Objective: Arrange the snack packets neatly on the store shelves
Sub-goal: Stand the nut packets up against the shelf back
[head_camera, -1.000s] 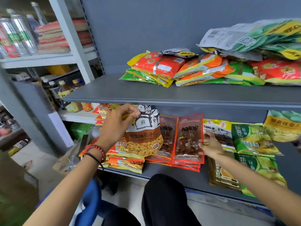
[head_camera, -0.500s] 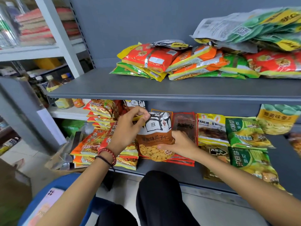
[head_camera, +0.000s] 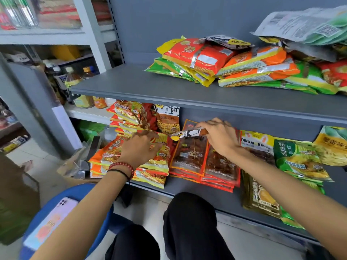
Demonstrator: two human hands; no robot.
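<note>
Seed packet [head_camera: 185, 133], pinched in your right hand [head_camera: 219, 136], hangs over the red packets [head_camera: 189, 156]. Your left hand [head_camera: 139, 149] lies spread over the orange stack [head_camera: 155, 166]. Stand it upright beside its twin [head_camera: 167, 121] behind.

We face dark grey metal store shelves [head_camera: 131, 85] with a matching grey back panel [head_camera: 169, 25]. A white painted upright [head_camera: 90, 25] stands left, over pale floor [head_camera: 146, 209] (a blue round plastic stool [head_camera: 84, 190] sits nearest us).
</note>
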